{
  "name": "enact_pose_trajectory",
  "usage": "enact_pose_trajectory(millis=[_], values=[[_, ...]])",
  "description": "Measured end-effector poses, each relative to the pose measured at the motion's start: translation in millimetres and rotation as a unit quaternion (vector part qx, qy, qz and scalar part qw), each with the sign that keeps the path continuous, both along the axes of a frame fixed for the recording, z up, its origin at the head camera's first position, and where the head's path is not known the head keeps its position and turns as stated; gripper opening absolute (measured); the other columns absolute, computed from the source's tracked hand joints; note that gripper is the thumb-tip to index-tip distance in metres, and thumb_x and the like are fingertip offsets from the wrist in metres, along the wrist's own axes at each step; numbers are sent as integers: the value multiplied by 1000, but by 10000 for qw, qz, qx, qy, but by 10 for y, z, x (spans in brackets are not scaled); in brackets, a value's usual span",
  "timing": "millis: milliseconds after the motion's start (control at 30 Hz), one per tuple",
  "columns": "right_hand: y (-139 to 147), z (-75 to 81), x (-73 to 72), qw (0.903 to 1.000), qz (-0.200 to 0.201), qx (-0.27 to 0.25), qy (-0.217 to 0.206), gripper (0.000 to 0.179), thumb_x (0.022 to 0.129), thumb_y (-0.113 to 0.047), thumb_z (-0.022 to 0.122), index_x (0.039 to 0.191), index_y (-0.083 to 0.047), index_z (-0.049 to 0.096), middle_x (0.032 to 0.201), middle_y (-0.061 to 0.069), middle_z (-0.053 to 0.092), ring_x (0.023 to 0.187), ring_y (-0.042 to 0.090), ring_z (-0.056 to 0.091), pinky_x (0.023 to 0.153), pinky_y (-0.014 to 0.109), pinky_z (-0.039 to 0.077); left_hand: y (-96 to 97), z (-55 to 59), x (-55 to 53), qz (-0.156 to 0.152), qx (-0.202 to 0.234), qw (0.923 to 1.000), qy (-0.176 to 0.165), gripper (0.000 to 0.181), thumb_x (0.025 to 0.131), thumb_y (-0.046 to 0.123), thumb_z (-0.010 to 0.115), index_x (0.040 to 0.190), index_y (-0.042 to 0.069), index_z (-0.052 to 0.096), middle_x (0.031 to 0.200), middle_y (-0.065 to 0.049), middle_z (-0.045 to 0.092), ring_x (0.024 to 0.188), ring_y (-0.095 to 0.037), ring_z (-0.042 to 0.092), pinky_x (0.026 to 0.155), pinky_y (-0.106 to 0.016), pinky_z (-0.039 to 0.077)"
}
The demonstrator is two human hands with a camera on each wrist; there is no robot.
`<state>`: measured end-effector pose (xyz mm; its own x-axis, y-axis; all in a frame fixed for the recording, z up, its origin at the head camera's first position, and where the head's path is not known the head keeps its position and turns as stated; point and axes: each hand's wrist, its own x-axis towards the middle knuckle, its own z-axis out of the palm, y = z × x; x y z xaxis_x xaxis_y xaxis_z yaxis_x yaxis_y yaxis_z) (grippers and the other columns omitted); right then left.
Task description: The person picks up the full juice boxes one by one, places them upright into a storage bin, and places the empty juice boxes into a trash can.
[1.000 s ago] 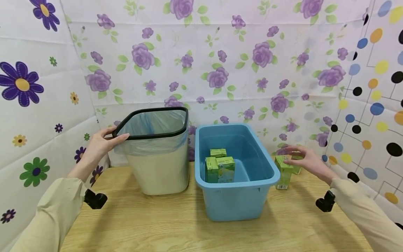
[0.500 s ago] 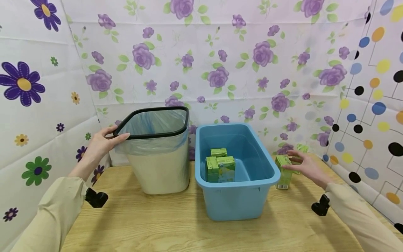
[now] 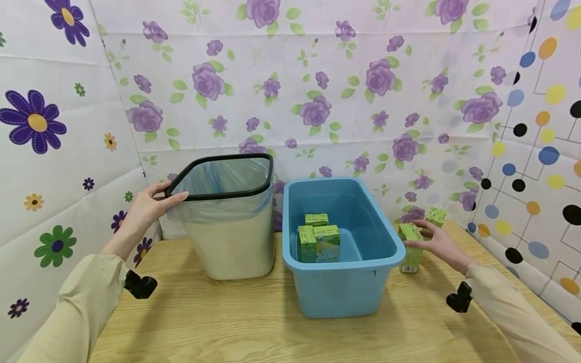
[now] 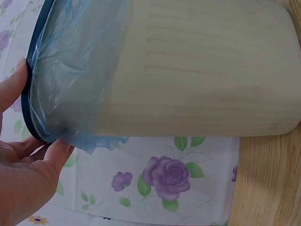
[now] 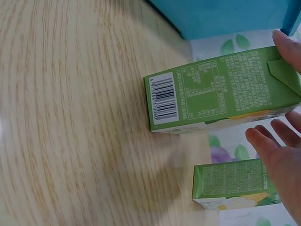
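My left hand [image 3: 152,204] holds the black rim of a cream trash bin [image 3: 231,247] at its left corner; the left wrist view shows the fingers at the rim and the bin's clear bluish liner bag [image 4: 80,61]. On the right, my right hand [image 3: 442,244] is around the top of an upright green drink carton [image 3: 410,262]. In the right wrist view its thumb is by one side of that carton, and a gap shows between the nearest fingertips and the opposite side. A second green carton [image 3: 437,216] stands behind.
A blue plastic tub [image 3: 336,292] stands between bin and cartons, with several green cartons [image 3: 327,244] inside at its left. All rest on a wood-grain table [image 3: 218,322]. Flower-printed cloth [image 3: 336,101] hangs behind and at the left; dotted cloth [image 3: 540,201] hangs at the right.
My right hand has come down and left over the nearer carton, uncovering more of the one behind. My left hand stays on the bin rim.
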<state>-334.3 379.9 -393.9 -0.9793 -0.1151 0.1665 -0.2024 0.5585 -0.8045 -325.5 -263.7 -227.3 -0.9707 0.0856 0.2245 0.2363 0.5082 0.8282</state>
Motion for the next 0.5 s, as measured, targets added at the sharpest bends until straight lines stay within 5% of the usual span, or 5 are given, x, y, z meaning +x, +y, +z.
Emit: enact_pose_trajectory(millis=[500], values=[[-88, -1, -11, 9994, -302, 166, 62, 91, 78, -41, 69, 141, 3, 21, 139, 30, 20, 120, 49, 25, 85, 60, 33, 2, -17, 15, 3, 15, 9999, 152, 86, 84, 45, 60, 145, 5, 14, 146, -19, 10, 123, -41, 26, 95, -54, 26]])
